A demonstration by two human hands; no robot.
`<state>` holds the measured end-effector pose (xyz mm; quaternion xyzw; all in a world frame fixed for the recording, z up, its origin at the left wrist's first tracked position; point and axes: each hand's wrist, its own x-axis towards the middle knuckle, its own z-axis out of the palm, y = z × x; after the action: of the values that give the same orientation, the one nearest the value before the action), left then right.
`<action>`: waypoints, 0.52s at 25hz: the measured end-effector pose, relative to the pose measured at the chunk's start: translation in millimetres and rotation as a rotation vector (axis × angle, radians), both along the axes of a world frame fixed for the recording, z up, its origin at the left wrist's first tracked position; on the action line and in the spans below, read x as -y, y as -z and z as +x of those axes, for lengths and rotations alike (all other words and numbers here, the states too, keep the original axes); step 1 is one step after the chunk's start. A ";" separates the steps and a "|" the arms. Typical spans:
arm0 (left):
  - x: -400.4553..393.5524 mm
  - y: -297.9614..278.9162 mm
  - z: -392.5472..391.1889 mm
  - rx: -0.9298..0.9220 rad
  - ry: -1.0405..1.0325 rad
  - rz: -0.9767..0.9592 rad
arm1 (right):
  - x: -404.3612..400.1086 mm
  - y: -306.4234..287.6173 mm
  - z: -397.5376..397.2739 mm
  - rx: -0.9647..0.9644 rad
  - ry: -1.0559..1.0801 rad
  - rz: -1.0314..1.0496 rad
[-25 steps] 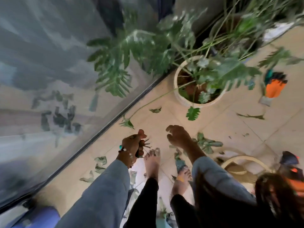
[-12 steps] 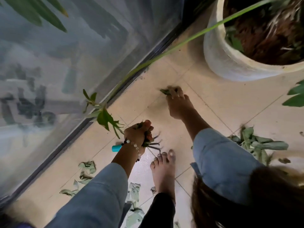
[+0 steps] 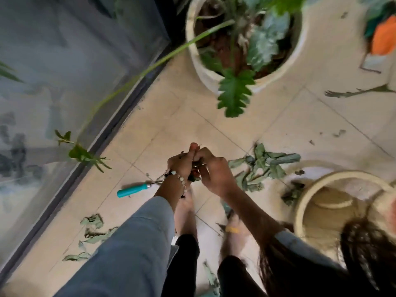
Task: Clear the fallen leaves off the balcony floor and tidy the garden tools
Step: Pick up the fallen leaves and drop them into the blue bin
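The left hand (image 3: 182, 163) and right hand (image 3: 214, 172) meet above the tiled balcony floor (image 3: 267, 125), fingers of both curled around a small dark bundle held between them, apparently gathered leaf scraps; blur keeps me from telling just what each hand grips. A hand tool with a teal handle (image 3: 131, 190) pokes out to the left from under the left wrist, and whether that hand holds it or it lies on the tiles cannot be told.

Fallen leaves are still scattered: a large heap (image 3: 263, 166) just right of the hands, a strip (image 3: 92, 234) along the floor's left edge beside the glass balustrade (image 3: 64, 82), and a long stem piece (image 3: 360, 92) toward the right edge. A pale round basket (image 3: 306, 194) stands at the lower right, close to the heap. A white plant pot (image 3: 201, 67) sits at the far side, and an orange-and-green object (image 3: 383, 37), perhaps a glove, lies in the far right corner.

The step in hand looks like leaf collecting, with most leaves still down. The next move probably calls for dropping the bundle into the basket, then sweeping up the nearby heap.
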<state>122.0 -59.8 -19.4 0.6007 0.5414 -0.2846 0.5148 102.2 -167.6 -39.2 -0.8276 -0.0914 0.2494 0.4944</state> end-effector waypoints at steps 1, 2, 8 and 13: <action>13.1 -3.5 -4.5 -0.023 0.069 -0.004 | 17.5 -3.1 -7.4 -0.062 0.034 0.026; 25.1 -4.1 -10.7 -0.030 0.091 -0.022 | 35.3 -1.7 -12.8 -0.159 0.085 0.052; 70.1 25.7 -32.4 -0.018 0.044 -0.173 | 159.1 53.9 -15.8 -0.391 0.601 -0.586; 83.4 50.9 -17.5 -0.005 -0.020 -0.153 | 192.1 110.1 0.4 -0.464 0.349 -0.679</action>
<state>104.5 -143.2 -70.3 0.5535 0.5254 -0.3214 0.5607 102.6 -359.8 -149.3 -0.8683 0.2498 0.3573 0.2368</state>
